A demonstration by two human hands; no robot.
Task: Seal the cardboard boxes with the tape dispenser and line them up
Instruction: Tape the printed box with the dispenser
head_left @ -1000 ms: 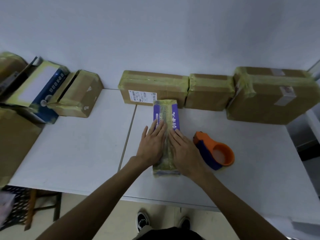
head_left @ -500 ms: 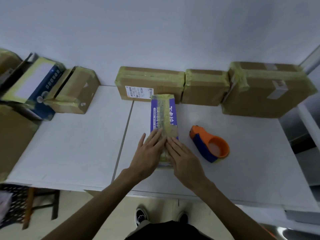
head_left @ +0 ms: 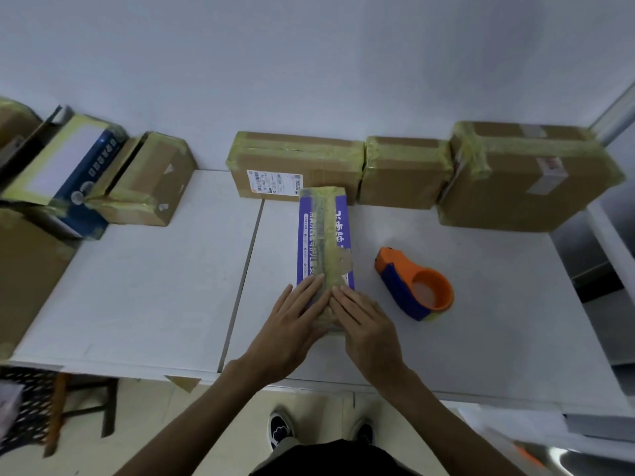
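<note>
A long purple box (head_left: 323, 235) with a strip of yellowish tape down its top lies lengthwise on the white table (head_left: 154, 286). My left hand (head_left: 292, 322) and my right hand (head_left: 364, 324) press flat on its near end, fingers straight, side by side over the tape. The orange and blue tape dispenser (head_left: 415, 285) lies on the table just right of the box, untouched. Three taped cardboard boxes stand in a row along the wall: a wide one (head_left: 295, 163), a smaller one (head_left: 405, 171) and a large one (head_left: 525, 176).
At the far left lie more boxes: a brown taped one (head_left: 151, 182), a blue and white one (head_left: 65, 170) and a big brown one (head_left: 24, 269). A seam (head_left: 240, 283) splits the tabletop. A stool (head_left: 58, 407) stands below the left edge.
Both hands have slid back along the tape toward the near end of the purple box. More of the box top now shows; the dispenser has not moved.
</note>
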